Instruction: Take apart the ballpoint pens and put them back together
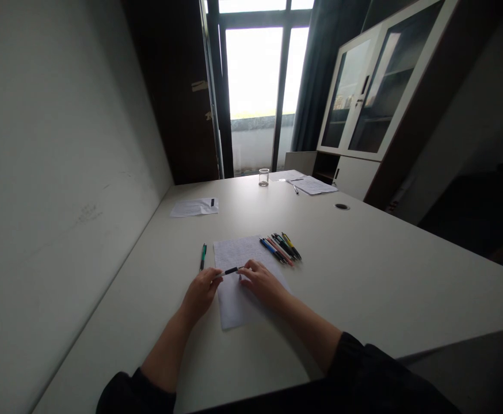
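My left hand (202, 292) is closed around the rear end of a white pen with a black grip (231, 270). The pen points right, over a sheet of paper (234, 310) with handwriting on its upper part. At the pen's tip end, the fingers of my right hand (260, 283) are pinched together. A small dark thing (240, 277) shows by the right fingers, too small to name. Beyond my left hand lies a green and black pen (203, 256). A row of several pens (281, 248), blue, red, black and yellow, rests by the paper's upper right corner.
A clear glass (263, 177) stands at the white table's (364, 270) far end. Papers (314, 185) and a pen (296, 190) lie far right, another sheet (194, 207) far left. A round cable hole (342, 206) is at right. The wall (70, 207) borders the left edge.
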The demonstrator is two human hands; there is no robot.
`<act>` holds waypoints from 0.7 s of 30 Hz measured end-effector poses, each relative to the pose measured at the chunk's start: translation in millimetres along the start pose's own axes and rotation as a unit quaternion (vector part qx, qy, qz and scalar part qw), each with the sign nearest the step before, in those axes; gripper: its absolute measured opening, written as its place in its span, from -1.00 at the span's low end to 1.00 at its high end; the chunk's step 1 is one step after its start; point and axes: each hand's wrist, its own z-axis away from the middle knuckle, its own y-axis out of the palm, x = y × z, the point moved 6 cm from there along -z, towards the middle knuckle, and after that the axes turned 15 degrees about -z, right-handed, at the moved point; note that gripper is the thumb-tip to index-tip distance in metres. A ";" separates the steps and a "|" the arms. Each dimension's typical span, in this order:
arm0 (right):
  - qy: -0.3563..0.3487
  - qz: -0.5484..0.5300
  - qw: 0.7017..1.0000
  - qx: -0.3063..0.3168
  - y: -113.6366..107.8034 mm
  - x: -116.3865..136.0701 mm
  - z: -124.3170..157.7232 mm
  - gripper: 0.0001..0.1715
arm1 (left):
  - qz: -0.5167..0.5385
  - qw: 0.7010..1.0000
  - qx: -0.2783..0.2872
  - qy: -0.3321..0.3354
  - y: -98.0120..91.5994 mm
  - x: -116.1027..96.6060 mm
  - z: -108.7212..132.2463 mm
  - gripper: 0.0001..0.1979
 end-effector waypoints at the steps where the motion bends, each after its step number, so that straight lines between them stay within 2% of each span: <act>1: -0.003 -0.001 1.000 0.001 1.6 -1.0 -0.2 -0.69 | 0.000 1.000 0.001 0.000 0.2 -0.1 -0.1 -0.86; 4: -0.010 -0.003 1.000 0.006 5.1 -3.1 -1.1 -0.83 | -0.003 1.000 0.001 -0.002 0.1 -0.3 -0.1 -0.86; 9: -0.001 -0.035 0.999 -0.005 -1.9 -1.3 -2.5 -0.92 | -0.007 1.000 0.005 -0.003 0.3 0.5 -0.1 -0.86; 16: 0.054 -0.188 0.969 -0.153 -38.6 1.2 -2.2 -0.89 | -0.025 1.000 -0.004 -0.014 -0.8 6.1 0.5 -0.84; 21: 0.057 -0.229 0.957 -0.170 -44.3 6.8 -2.2 -0.86 | -0.030 0.999 -0.007 -0.017 1.5 8.9 1.1 -0.83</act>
